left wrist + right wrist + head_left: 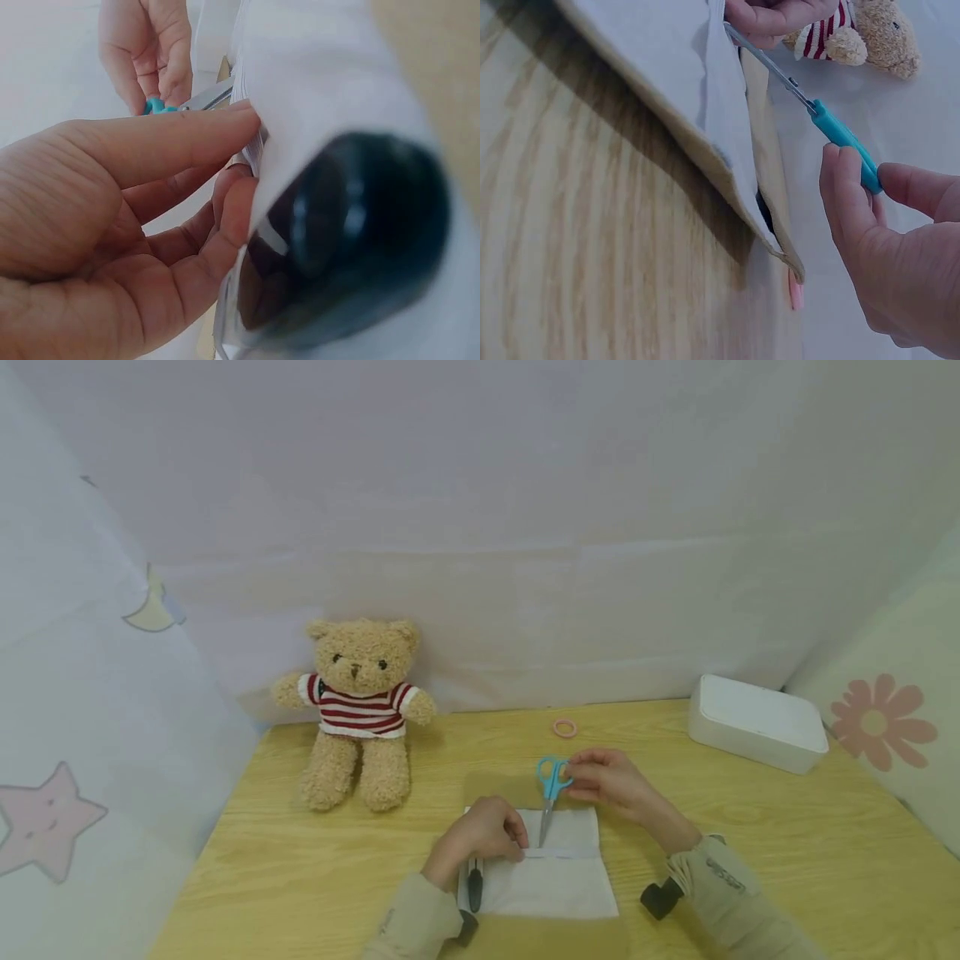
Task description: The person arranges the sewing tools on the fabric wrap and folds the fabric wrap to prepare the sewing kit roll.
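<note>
A white cloth pouch (551, 889) lies in front of me, a pale strip crossing its middle. My left hand (491, 828) pinches the pouch's opening edge between thumb and fingers, seen close in the left wrist view. By the blue handles, my right hand (611, 782) holds a pair of scissors (552, 785). Their metal blades point down at the opening, tips beside the left fingers; in the right wrist view the thumb and fingertips pinch the handle (845, 142). A black elongated piece (475, 889) lies on the pouch's left side, large and blurred in the left wrist view.
A teddy bear (360, 718) in a red-and-white striped shirt sits at the back left of the wooden table (300, 877). Behind the scissors lies a small pink ring (565, 728). A white box (757, 722) stands at the back right, near the cloth-covered wall.
</note>
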Available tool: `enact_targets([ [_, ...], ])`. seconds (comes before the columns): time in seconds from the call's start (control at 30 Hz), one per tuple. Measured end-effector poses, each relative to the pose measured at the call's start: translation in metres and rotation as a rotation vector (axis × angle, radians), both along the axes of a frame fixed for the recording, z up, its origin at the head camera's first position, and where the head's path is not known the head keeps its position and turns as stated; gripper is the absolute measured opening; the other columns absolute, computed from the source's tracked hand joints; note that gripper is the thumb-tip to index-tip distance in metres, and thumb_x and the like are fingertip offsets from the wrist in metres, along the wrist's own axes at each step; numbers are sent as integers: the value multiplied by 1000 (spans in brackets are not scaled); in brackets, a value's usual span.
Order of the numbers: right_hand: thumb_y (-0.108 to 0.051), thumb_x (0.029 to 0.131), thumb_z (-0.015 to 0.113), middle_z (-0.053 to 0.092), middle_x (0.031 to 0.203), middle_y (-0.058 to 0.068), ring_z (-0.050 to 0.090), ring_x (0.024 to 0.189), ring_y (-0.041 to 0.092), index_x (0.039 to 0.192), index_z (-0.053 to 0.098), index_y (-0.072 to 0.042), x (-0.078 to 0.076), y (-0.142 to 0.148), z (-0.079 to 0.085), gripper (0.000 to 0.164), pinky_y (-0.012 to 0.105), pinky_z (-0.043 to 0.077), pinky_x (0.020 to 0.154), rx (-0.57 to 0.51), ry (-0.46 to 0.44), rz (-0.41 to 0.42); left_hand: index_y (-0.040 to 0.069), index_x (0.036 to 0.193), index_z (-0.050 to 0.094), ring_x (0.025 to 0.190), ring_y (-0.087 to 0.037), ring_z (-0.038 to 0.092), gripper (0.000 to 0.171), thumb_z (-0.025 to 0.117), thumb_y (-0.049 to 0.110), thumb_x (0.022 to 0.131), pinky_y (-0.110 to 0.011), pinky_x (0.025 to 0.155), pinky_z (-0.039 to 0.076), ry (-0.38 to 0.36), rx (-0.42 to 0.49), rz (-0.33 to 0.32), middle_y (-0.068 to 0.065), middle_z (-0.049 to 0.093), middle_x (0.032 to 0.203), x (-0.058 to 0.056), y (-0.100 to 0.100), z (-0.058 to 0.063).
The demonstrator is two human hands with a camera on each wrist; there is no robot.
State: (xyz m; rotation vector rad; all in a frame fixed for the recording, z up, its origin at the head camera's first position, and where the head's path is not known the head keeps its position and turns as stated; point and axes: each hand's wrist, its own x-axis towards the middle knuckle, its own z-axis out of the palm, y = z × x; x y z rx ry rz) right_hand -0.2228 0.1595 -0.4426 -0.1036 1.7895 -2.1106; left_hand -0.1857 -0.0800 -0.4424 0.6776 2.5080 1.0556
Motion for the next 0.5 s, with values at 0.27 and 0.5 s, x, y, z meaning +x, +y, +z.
enact_targets([
  [0.27, 1, 91, 57, 64, 96, 19, 68, 80, 22, 111, 53, 10, -1, -7, -8, 22, 38, 54, 81, 32, -22, 54, 9, 68, 70, 59, -4, 46, 13, 77, -3, 69, -20, 55, 39, 8, -15, -13, 8, 57, 61, -1, 0, -1],
  [0.5, -2, 91, 59, 65, 98, 19, 68, 82, 23, 112, 53, 8, 4, -17, -13, 24, 38, 55, 79, 79, -33, 101, 10, 69, 69, 60, -3, 45, 13, 77, -1, 70, -19, 56, 38, 21, -25, -28, 9, 56, 62, -2, -1, 0],
])
